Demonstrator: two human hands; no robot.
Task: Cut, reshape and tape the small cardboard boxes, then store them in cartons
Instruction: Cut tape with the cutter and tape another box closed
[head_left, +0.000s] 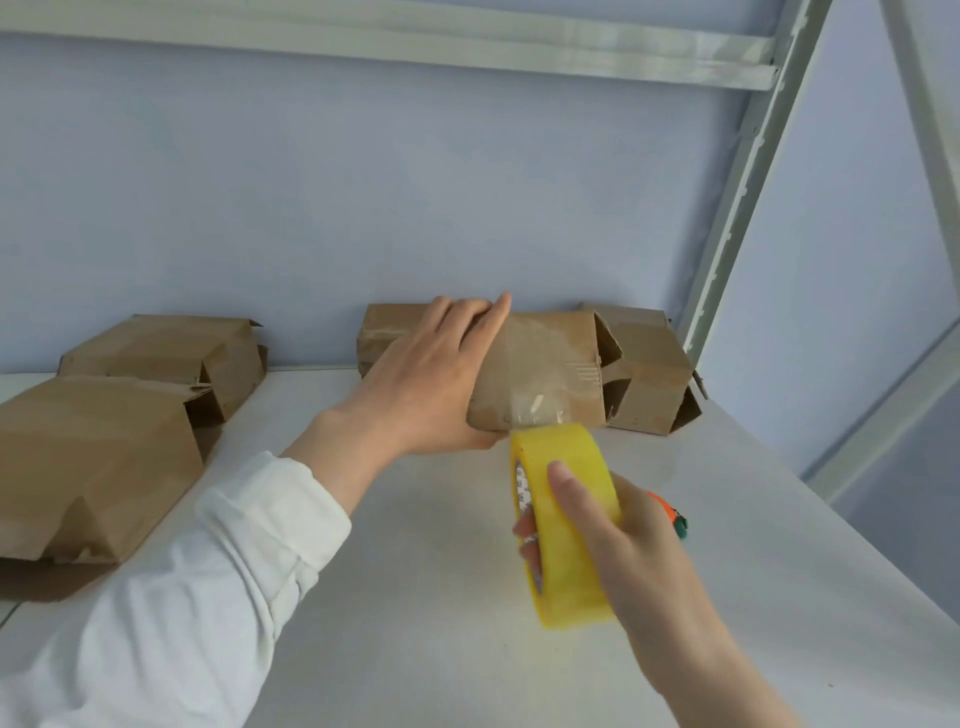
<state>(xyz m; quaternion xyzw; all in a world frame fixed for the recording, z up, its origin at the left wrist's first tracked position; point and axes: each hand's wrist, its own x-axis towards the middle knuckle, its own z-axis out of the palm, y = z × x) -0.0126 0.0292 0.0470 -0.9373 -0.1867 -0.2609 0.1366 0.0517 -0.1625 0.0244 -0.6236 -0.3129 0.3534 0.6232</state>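
A small brown cardboard box (545, 364) stands on the white table (415, 597) at mid-back. My left hand (436, 379) grips its left end, fingers over the top and thumb under the near edge. My right hand (618, 535) holds a yellow tape roll (566, 519), thumb on its outer face and fingers through the core. A clear strip of tape (537, 408) runs from the roll up onto the box's near face.
Two flattened brown boxes (93, 457) (171, 353) lie at the left. Another box (649, 384) with open flaps stands behind on the right, and one (384, 332) behind my left hand. An orange and green tool (672, 514) peeks out past my right hand. A metal shelf post (743, 171) rises at right.
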